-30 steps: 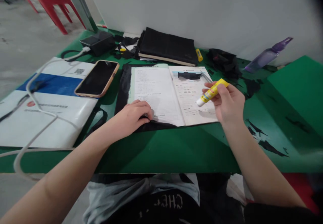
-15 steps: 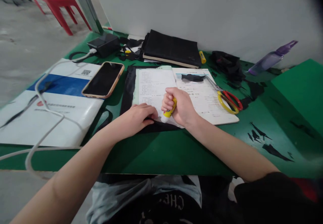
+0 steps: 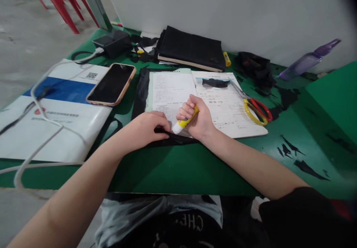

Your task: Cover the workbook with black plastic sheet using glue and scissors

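Note:
My right hand (image 3: 200,119) is closed round a yellow glue stick (image 3: 182,123), its white end pointing down and left at the lower edge of an open book (image 3: 170,88). Black paper or cloth (image 3: 138,99) lies under the book and shows along its left and lower sides. My left hand (image 3: 147,129) pinches the lower edge of this black sheet between thumb and fingers, lifting it slightly, just left of the glue stick's tip. On the right page rest a black strip (image 3: 215,83) and the blades of scissors (image 3: 255,110) with red and yellow handles.
A phone (image 3: 112,84) lies on a white and blue packet (image 3: 61,123), crossed by a white cable. Behind the book are a black-covered book (image 3: 192,48), a yellow cap (image 3: 227,59) and a black adapter (image 3: 112,43). Black scraps (image 3: 311,169) and a purple spray bottle (image 3: 306,62) are to the right.
My left fingers have gone from lying on the page's lower edge to pinching and raising the black edge. The glue stick has tilted flatter and shifted slightly left.

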A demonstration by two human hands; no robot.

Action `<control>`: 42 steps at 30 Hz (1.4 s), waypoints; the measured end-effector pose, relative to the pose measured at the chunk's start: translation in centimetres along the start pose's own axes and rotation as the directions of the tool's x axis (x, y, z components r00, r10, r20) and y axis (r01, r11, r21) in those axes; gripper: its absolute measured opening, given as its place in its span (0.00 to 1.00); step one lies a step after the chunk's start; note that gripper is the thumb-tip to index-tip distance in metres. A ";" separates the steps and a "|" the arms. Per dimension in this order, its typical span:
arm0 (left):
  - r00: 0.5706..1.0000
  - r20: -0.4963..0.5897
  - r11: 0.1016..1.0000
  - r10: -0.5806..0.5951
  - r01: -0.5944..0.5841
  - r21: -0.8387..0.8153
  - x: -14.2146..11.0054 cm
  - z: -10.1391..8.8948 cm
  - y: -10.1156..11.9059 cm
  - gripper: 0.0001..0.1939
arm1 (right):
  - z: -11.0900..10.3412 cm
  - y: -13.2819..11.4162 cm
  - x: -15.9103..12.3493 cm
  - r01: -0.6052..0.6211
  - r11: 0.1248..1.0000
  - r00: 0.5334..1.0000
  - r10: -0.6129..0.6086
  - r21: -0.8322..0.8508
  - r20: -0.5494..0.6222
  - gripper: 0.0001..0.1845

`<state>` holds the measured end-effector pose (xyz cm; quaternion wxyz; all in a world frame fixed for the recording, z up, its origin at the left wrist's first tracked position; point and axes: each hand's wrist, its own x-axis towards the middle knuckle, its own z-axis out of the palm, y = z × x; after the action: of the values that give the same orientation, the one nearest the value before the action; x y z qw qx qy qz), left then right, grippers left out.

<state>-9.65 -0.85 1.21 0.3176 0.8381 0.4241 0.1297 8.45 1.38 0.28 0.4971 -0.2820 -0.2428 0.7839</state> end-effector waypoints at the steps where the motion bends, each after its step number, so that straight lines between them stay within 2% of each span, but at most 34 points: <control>1: 1.000 -0.002 1.000 0.006 -0.006 0.005 0.0 0.0 0.0 0.04 | 0.0 0.0 0.0 -0.002 1.000 1.000 0.002 0.002 0.002 0.22; 5: 1.000 0.000 1.000 0.018 -0.018 0.026 0.0 0.1 0.0 0.05 | -0.1 0.1 0.1 0.023 0.999 1.000 -0.022 0.041 -0.011 0.22; 9: 0.998 -0.020 0.998 -0.055 0.056 0.040 -0.1 0.1 0.3 0.04 | -0.1 0.4 -0.1 -0.002 1.000 1.000 0.002 0.008 -0.009 0.21; 12: 0.994 -0.036 0.994 -0.107 0.108 0.031 -0.1 0.1 0.5 0.04 | 0.0 0.6 -0.3 -0.029 0.999 0.999 0.030 -0.031 0.025 0.20; 16: 0.988 -0.063 0.990 -0.140 0.141 0.017 -0.1 0.2 0.4 0.09 | 0.2 0.9 -0.6 -0.016 0.996 0.996 0.024 -0.088 0.088 0.19; 20: 0.996 -0.050 0.997 -0.077 0.076 -0.025 0.0 0.1 0.2 0.04 | 0.8 1.1 -1.3 0.088 0.963 0.982 -0.041 -0.255 0.182 0.19; 22: 0.997 -0.045 0.997 -0.062 0.060 -0.050 0.1 0.1 0.2 0.04 | 1.2 1.1 -1.9 0.145 0.924 0.970 -0.062 -0.355 0.235 0.19; 27: 0.991 -0.054 0.993 -0.120 0.120 -0.006 0.2 0.3 -0.2 0.08 | 2.2 1.2 -2.8 0.238 0.796 0.952 -0.077 -0.556 0.297 0.18; 31: 0.991 -0.091 0.995 -0.095 0.096 0.006 0.2 0.4 -0.4 0.10 | 2.6 1.3 -2.6 0.208 0.734 0.960 -0.026 -0.647 0.280 0.15; 35: 0.991 -0.036 0.992 -0.128 0.128 0.012 0.3 0.2 -0.2 0.10 | 2.5 1.0 -2.2 0.121 0.736 0.968 0.060 -0.666 0.242 0.14; 39: 0.998 0.013 0.998 -0.068 0.067 0.003 0.4 0.1 -0.2 0.10 | 2.1 0.6 -2.0 0.038 0.743 0.969 0.135 -0.668 0.205 0.13; 42: 0.998 0.007 0.998 -0.060 0.060 0.017 0.3 0.2 -0.4 0.10 | 1.7 0.3 -1.8 0.005 0.711 0.963 0.186 -0.703 0.194 0.13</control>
<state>-9.58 -0.49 0.83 0.3160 0.8281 0.4490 0.1134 7.71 -0.60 1.72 0.2798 -0.3589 -0.5668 0.6868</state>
